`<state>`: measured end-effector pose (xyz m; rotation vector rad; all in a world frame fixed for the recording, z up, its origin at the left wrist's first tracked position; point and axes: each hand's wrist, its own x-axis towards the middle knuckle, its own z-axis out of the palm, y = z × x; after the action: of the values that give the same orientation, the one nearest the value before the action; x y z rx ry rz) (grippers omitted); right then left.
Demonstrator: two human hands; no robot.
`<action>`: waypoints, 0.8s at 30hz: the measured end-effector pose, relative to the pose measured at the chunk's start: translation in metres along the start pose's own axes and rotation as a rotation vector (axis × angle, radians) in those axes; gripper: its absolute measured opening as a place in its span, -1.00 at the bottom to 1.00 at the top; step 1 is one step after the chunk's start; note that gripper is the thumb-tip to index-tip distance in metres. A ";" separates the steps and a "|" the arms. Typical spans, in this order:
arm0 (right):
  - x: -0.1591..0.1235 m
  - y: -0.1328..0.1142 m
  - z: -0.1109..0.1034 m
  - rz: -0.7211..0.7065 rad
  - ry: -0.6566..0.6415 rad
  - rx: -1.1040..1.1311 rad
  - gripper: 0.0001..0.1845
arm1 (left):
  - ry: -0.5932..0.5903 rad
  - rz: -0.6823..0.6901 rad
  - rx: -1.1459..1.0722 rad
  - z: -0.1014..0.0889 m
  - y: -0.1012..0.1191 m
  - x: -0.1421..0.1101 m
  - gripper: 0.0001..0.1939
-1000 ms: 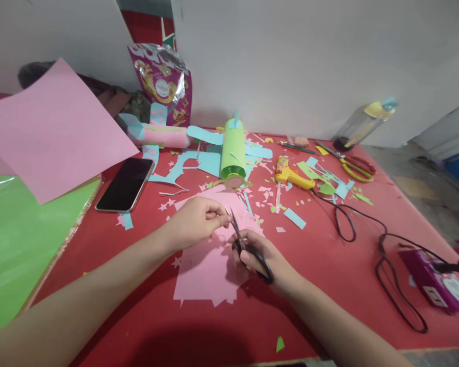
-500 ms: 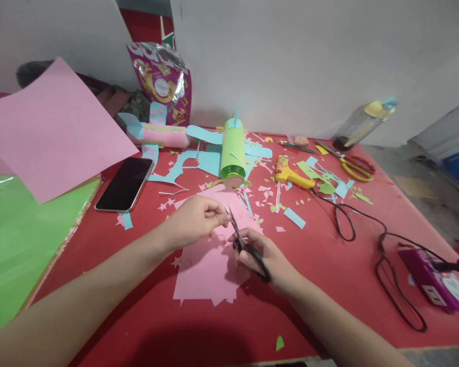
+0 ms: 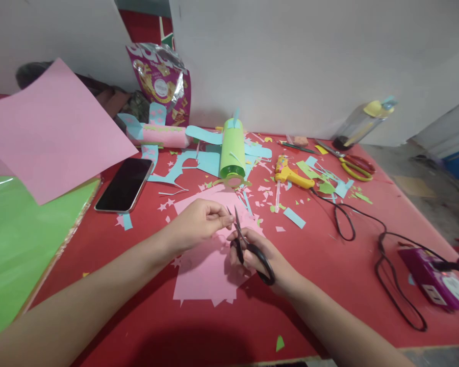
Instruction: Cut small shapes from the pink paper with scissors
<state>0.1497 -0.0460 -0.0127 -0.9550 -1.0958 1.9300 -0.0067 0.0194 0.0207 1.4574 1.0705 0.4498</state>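
My right hand [image 3: 254, 252] grips black-handled scissors [image 3: 260, 261], their blades slightly apart and pointing up and away. Just left of the blades, my left hand [image 3: 206, 219] is closed in a pinch; what its fingertips hold is too small to make out. Beneath both hands lies a pink paper sheet [image 3: 204, 280] with ragged edges, among small pink paper stars [image 3: 162, 207] and scraps. Beyond the hands, a green paper-covered tube [image 3: 232, 145] with light blue wings stands near a pink tube [image 3: 166, 135] with blue fins.
A phone [image 3: 124, 184] lies left, by a large pink sheet [image 3: 61, 132] and a green sheet [image 3: 19, 244]. Right are a yellow glue gun [image 3: 294, 176], its cord, yellow-and-red-handled scissors [image 3: 354, 167], a clear bottle [image 3: 363, 125] and a purple power strip [image 3: 436, 280]. A snack bag [image 3: 162, 84] stands behind.
The scissor blades have spread wider, and the handles in my right hand have opened apart. My left hand keeps its pinch, shifted very slightly.
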 end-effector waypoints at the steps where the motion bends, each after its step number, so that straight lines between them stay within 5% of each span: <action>1: 0.000 0.000 0.000 0.001 -0.001 0.000 -0.53 | -0.003 0.006 0.006 0.000 0.001 0.000 -0.74; 24: -0.001 -0.004 0.002 0.018 0.021 -0.044 -0.52 | -0.013 0.027 -0.025 0.001 0.001 -0.002 -0.77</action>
<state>0.1492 -0.0459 -0.0079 -1.0101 -1.1251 1.9131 -0.0064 0.0174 0.0216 1.4527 1.0325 0.4707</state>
